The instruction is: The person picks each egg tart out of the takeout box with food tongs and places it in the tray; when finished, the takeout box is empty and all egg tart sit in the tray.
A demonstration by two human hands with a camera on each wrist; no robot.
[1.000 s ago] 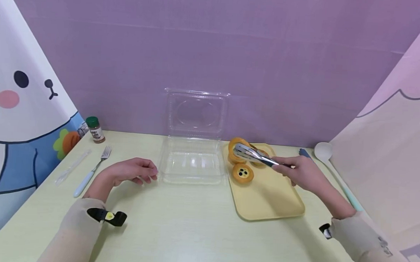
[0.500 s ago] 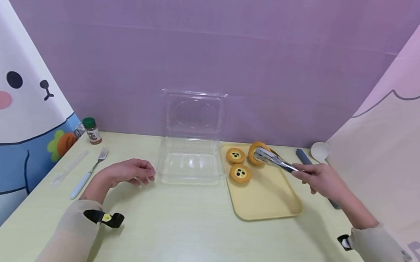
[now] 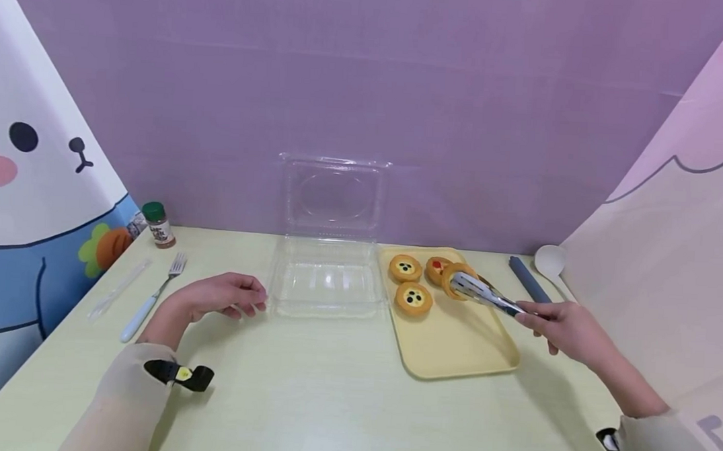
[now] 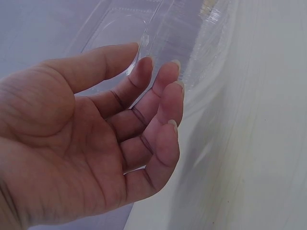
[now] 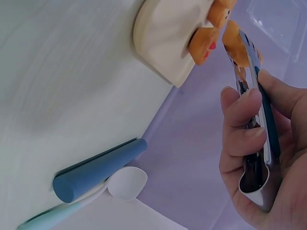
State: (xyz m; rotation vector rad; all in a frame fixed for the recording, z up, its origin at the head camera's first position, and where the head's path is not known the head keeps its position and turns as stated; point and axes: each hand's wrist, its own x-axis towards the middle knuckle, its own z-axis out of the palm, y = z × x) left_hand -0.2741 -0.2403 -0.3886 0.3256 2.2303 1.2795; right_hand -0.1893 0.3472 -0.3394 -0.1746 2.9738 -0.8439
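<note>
My right hand (image 3: 575, 332) holds metal tongs (image 3: 486, 295) with dark grips, and they pinch a golden tart (image 3: 454, 278) over the back right part of a yellow tray (image 3: 453, 354). In the right wrist view, the tart (image 5: 234, 44) sits between the tongs' tips, tilted on edge. Two tarts with dark dots, a rear one (image 3: 405, 268) and a front one (image 3: 413, 299), lie at the tray's left, and a red-topped tart (image 3: 437, 270) is partly behind the held one. Loosely curled and holding nothing, my left hand (image 3: 228, 294) is beside an open clear plastic box (image 3: 327, 308).
On the left are a green-capped jar (image 3: 158, 225), a fork (image 3: 152, 304) with a light blue handle and a clear wrapped strip (image 3: 119, 289). Right of the tray lie a blue cylinder (image 3: 529, 278) and a white spoon (image 3: 550, 261). A purple backdrop (image 3: 355, 84) closes off the back.
My right hand has carried the tart in the tongs to the right and nearer me, uncovering the rear dotted tart, then the red-topped one. My left hand stays in place.
</note>
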